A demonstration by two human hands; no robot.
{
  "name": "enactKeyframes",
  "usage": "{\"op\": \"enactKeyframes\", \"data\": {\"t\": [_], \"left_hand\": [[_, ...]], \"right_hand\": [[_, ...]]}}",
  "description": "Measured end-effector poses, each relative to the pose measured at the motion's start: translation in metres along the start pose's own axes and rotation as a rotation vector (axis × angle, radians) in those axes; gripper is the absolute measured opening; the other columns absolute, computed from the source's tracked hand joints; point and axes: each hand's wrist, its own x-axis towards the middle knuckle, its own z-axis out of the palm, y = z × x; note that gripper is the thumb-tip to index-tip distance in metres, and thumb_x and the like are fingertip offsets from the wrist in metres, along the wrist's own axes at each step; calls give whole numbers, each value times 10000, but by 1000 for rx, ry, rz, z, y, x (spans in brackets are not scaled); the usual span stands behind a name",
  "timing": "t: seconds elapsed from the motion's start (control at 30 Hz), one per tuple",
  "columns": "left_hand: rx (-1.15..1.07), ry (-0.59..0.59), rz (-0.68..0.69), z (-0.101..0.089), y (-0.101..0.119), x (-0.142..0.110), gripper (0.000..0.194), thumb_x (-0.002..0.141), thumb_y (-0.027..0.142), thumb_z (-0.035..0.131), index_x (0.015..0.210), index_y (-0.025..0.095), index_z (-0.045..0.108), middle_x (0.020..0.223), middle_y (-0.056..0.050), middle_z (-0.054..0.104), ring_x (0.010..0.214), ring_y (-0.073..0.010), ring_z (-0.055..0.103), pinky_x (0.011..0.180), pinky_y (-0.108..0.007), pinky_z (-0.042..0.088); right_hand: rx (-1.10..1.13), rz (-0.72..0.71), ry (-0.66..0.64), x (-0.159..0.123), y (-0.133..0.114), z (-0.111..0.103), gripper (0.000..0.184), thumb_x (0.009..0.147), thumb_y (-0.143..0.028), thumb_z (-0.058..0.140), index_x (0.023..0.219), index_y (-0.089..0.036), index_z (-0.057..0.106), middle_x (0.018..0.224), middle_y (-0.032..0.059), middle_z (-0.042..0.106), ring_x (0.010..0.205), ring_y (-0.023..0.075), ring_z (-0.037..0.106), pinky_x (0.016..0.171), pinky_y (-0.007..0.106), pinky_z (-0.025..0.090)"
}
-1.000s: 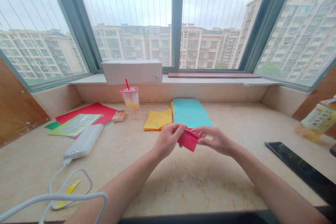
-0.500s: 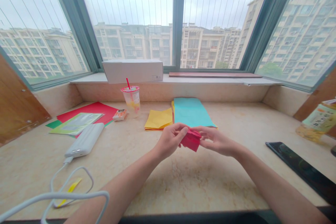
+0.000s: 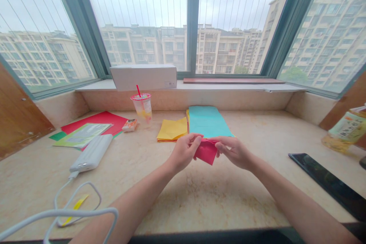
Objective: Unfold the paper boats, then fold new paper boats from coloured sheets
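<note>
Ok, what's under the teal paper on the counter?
Yellow paper edges stick out along the left side of the teal paper. Everything else beneath it is covered, so I can't tell what's there.

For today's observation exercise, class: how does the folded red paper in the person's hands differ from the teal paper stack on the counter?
The folded red paper is held up between the left hand and right hand, while the teal paper stack lies flat on the stone counter. The red paper is folded small; the teal stack is far larger and long. One is red, the other blue-green. Both are plain coloured paper.
</note>
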Motion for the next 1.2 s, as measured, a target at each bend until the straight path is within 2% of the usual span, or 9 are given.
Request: {"op": "enactKeyframes", "data": {"t": [0.1, 0.27, 0.37, 0.6, 0.77, 0.93, 1.0, 1.1, 1.2], "left_hand": [[7, -40, 5, 1, 0, 0, 465, 905, 528, 510, 968, 104, 687, 626, -16, 626, 451, -88, 523, 396, -186, 416], [-13, -42, -10, 1, -1, 0, 492, 892, 547, 527, 1020, 104, 699, 622, -22, 635, 451, -90, 524, 401, -187, 425], [-39, -17, -21, 2, -2, -1, 501, 875, 545, 557, 1064, 100, 687, 655, -33, 658, 457, -93, 535, 404, -191, 438], [-96, -33, -30, 4, 0, -3, 485, 858, 514, 605, 1094, 95, 666, 686, -44, 679, 472, -94, 554, 407, -192, 451], [-148, -35, -40, 5, -3, -3, 469, 852, 504, 621, 1109, 111, 641, 712, -43, 686, 485, -99, 573, 415, -194, 464], [-157, 5, -9, 5, -2, -2, 411, 838, 465, 651, 1080, 133, 648, 695, -21, 669, 487, -101, 578, 426, -202, 483], [-143, 37, 14, 5, 0, -2, 382, 840, 453, 651, 1051, 135, 655, 697, -20, 666, 505, -107, 587, 435, -206, 491], [-123, 79, 46, 5, 1, -1, 349, 848, 433, 644, 1033, 137, 647, 757, -32, 679, 528, -112, 602, 446, -210, 501], [-109, 101, 67, 5, -1, -1, 329, 864, 431, 625, 1024, 144, 633, 871, -54, 692, 557, -114, 621, 455, -211, 503]], "right_hand": [[-64, -17, 27, -1, 2, 1, 423, 1018, -425, 374, 1164, -169, 677, 662, 27, 695, 597, 148, 643, 606, 276, 516], [-185, -34, 103, -1, 0, 1, 301, 1003, -346, 436, 1107, -228, 692, 931, 49, 763, 818, 185, 708, 730, 294, 538], [-210, -37, 145, 0, -2, 1, 267, 992, -332, 464, 1077, -251, 704, 995, 41, 765, 883, 197, 714, 772, 305, 543], [-243, -30, 206, -2, -4, 3, 237, 979, -316, 500, 1053, -264, 719, 984, 24, 775, 834, 194, 728, 727, 293, 552], [-269, -81, 252, -3, -6, 3, 216, 964, -320, 533, 1048, -257, 722, 947, 34, 778, 803, 199, 730, 714, 304, 555], [-100, -82, 221, -1, -7, 4, 230, 951, -374, 552, 1045, -254, 724, 1065, 57, 754, 971, 223, 708, 864, 355, 554], [14, -44, 191, 0, -8, 5, 312, 953, -446, 526, 1095, -234, 705, 1132, 85, 727, 1055, 243, 676, 921, 390, 533], [165, 37, 90, 1, -12, 9, 471, 947, -521, 493, 1301, -220, 572, 1192, 118, 687, 1035, 242, 673, 861, 387, 552], [203, 94, 23, 2, -14, 17, 558, 881, -481, 631, 1363, -234, 495, 1175, 112, 678, 926, 213, 685, 760, 345, 565]]}}
